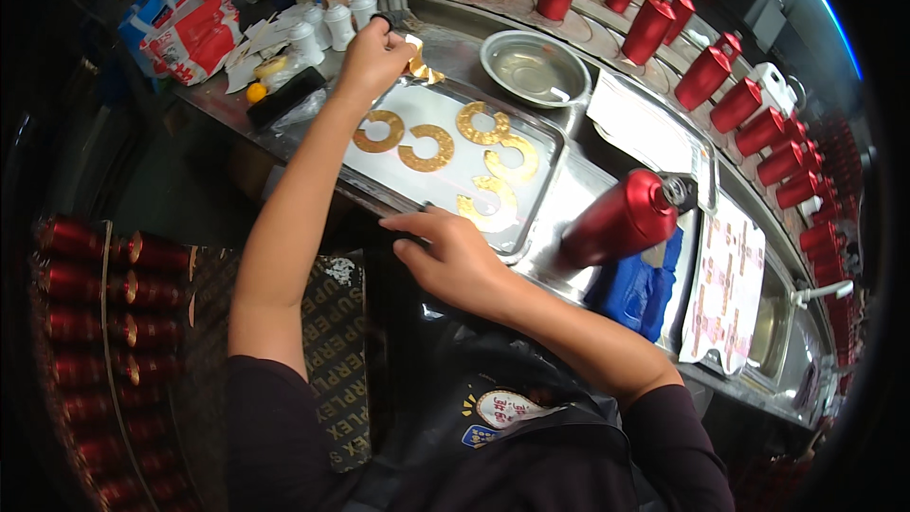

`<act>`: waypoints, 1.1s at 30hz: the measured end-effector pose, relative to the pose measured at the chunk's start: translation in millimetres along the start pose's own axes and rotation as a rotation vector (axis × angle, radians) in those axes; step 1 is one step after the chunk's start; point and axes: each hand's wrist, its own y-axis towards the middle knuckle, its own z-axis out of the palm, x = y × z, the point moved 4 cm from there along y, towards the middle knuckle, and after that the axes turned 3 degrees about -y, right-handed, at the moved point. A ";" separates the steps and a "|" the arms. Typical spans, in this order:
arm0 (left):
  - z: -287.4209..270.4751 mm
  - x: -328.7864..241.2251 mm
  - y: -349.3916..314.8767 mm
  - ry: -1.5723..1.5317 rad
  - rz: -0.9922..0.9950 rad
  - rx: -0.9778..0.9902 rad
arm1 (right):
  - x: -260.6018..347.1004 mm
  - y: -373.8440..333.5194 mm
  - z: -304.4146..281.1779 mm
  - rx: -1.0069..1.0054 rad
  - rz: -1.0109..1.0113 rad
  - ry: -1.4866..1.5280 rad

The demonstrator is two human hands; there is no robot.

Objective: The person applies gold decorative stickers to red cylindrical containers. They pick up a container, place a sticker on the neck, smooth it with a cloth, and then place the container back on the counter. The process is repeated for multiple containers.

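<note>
My left hand (374,62) is raised over the far left corner of a metal tray. Its fingers are pinched on a gold foil piece (423,64), which hangs curled; something dark covers a fingertip. In the tray (548,180), several flat gold C-shaped foil pieces (433,149) lie on a white surface, some overlapping. My right hand (447,251) hovers at the tray's near edge with thumb and index finger apart and nothing visible in it. To its right a shiny red metal bottle (621,220) leans beside a blue cloth (643,289).
Behind the tray stands a round metal basin (536,68) of liquid. Red bottles (706,76) line a curved conveyor at the far right. A printed sheet (725,284) lies near the sink. White bottles (338,27) and a red-white bag (194,33) sit far left; stacked red bottles (76,322) stand lower left.
</note>
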 end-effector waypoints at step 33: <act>195.5 -157.2 -213.0 -0.587 -0.099 0.060 | -42.3 -148.9 -238.7 -0.595 -0.092 0.174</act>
